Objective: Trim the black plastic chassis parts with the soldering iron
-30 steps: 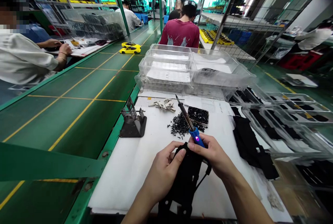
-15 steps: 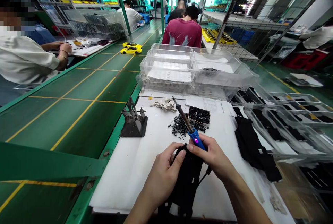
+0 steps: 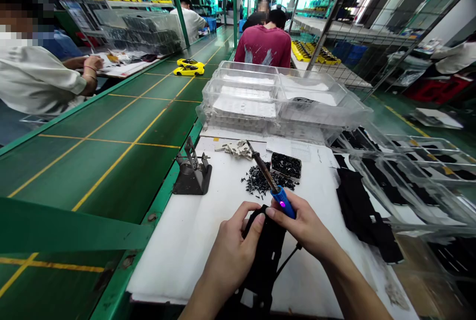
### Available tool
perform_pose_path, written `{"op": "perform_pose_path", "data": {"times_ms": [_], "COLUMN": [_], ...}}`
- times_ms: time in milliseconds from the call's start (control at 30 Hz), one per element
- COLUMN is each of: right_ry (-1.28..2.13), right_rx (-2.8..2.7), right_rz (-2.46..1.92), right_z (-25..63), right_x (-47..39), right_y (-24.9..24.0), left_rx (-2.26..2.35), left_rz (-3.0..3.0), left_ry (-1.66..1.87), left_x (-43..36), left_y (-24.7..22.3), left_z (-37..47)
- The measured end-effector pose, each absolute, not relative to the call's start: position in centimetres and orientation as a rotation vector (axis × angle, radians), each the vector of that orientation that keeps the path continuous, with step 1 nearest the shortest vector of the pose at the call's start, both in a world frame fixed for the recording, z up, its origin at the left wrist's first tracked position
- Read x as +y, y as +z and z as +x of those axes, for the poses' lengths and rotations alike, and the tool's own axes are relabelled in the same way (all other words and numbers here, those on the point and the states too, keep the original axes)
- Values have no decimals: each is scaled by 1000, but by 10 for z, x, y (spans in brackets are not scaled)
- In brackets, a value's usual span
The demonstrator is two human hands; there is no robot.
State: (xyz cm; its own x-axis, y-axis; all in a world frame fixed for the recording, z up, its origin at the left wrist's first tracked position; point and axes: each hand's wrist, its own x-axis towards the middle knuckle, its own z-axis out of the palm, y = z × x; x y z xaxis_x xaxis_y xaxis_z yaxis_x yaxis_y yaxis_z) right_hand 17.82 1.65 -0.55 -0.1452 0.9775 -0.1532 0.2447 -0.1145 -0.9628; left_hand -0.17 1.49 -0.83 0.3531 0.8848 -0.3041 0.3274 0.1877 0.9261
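Factory workshop: long green conveyor (image 3: 148,117), parts trays (image 3: 275,87), seated workers (image 3: 263,42).

Soldering iron (image 3: 283,203): bright blue handle, glowing magenta light, brownish-grey barrel
Held piece (image 3: 265,250): black
Work surface (image 3: 186,245): white, greyish smudges
Small parts (image 3: 255,181): glossy black
Flat pieces (image 3: 238,149): off-white
Stand (image 3: 191,184): dark grey
Belt (image 3: 148,124): green, crossed by yellow lines
Car bodies (image 3: 189,69): yellow, black windows
Person's shirt (image 3: 263,45): crimson, pale grey splashes
Sleeve (image 3: 61,75): off-white
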Motion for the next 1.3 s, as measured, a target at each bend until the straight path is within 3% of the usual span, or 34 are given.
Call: {"op": "perform_pose_path", "data": {"times_ms": [133, 333, 533, 700, 900, 1033, 1300], "right_ry": [1275, 1605, 1735, 1650, 1614, 1545, 1057], "right_rx": [-1490, -1411, -1191, -1058, -1013, -1130, -1741], "right_rz": [-1386, -1281, -1306, -1412, -1355, -1279, -1605], "right_z": [180, 191, 187, 177, 167, 174, 254], "right_x": [20, 33, 39, 40, 35, 32, 5], "right_y": [-10, -3, -5, -4, 9, 12, -14], "left_rx": [1180, 1108, 1208, 1277, 1384, 1257, 676], "left_rz": [1333, 1249, 1665, 2100, 2254, 1982, 672], "left_ry": [597, 609, 587, 344, 525, 635, 702], "left_x": [16, 21, 4, -16, -16, -7, 13], "left_y": [-9, -14, 1, -12, -24, -12, -20], "left_z": [-3, -4, -7, -3, 1, -10, -59]}}
